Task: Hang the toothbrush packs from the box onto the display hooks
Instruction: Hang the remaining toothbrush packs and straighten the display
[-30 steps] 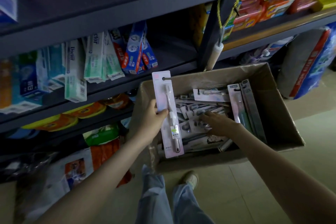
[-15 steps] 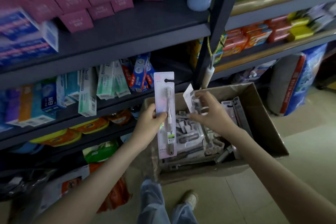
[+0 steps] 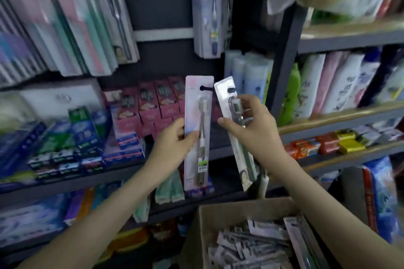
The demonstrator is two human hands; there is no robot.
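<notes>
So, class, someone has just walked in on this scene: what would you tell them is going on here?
A person is stocking a shop display. Their left hand holds a pink toothbrush pack upright, and their right hand holds a grey toothbrush pack, tilted. Both are held up in front of the shelves, neither on a hook yet. Below, the cardboard box holds many more packs, while other hanging packs are on display above.
</notes>
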